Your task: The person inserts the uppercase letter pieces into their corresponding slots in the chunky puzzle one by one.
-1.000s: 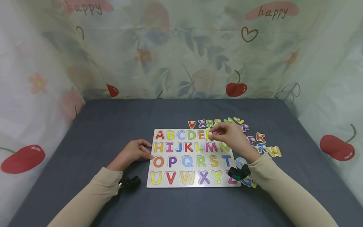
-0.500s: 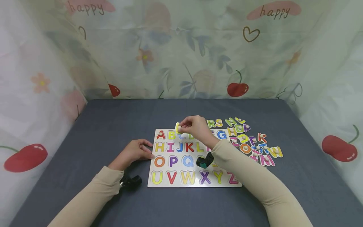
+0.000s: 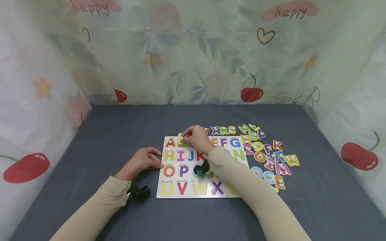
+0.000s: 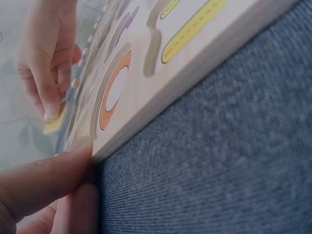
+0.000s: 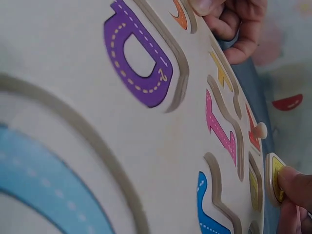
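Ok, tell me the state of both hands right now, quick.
Left hand: open, touching the left edge of the letter board.
Right hand: closed, pinching a yellow letter piece.

Passable over dark tablecloth (image 3: pixel 187 219) at bottom centre of the head view, between left sleeve (image 3: pixel 96 207) and right sleeve (image 3: pixel 256 190), and at centre left, beyond left hand (image 3: pixel 144 160). Blocked over upper left of letter board (image 3: pixel 190 193) by right hand (image 3: pixel 197 137) and yellow letter piece (image 5: pixel 273 179), over lower right by right sleeve. Cluttered at centre right with loose letter pieces (image 3: pixel 282 169). Walled off along top by printed curtain (image 3: pixel 120 60).
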The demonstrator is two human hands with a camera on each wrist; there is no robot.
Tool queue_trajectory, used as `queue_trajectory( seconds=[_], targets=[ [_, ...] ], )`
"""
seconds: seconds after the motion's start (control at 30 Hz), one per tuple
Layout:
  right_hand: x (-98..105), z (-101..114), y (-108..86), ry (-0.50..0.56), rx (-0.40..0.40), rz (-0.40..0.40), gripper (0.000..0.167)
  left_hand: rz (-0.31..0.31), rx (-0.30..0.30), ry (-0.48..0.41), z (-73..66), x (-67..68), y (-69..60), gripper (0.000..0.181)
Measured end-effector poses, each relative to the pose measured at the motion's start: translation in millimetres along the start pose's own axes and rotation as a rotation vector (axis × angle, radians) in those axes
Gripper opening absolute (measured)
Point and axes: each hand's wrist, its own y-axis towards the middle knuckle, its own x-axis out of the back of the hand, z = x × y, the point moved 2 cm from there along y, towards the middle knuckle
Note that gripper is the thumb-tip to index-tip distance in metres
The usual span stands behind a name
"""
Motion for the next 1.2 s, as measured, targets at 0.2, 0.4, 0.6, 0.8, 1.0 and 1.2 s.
queue_trajectory(
  seconds=[0.2, 0.4, 0.6, 0.8, 1.0, 1.2],
  targets=[
    [-4.7, 0.8, 2.1, -0.033, -0.026, 0.013, 0.010, -0.001, -0.001, -0.001, 0.0, 0.3, -0.3, 0.048],
    [-5.2, -0.2, -0.4, -0.055, -0.057, 0.045, 0.010, 0.003, -0.003, -0.007, 0.4, 0.1, 0.2, 0.048],
    [-5.3, -0.5, -0.2, -0.060, -0.060, 0.070, 0.011, 0.005, -0.010, -0.005, 0.1, 0.0, 0.5, 0.047],
    [-5.0, -1.0, 3.1, -0.048, -0.056, 0.105, 0.010, 0.002, 0.005, 0.003, 0.7, 0.4, 1.8, 0.049],
    [-4.7, -0.5, 6.5, -0.030, -0.069, 0.139, 0.010, -0.007, 0.020, 0.013, 1.2, 1.3, 3.0, 0.051],
    [-3.6, 0.5, 6.7, -0.047, -0.082, 0.151, 0.012, 0.002, 0.017, 0.012, 0.6, 0.4, 3.3, 0.051]
  ],
)
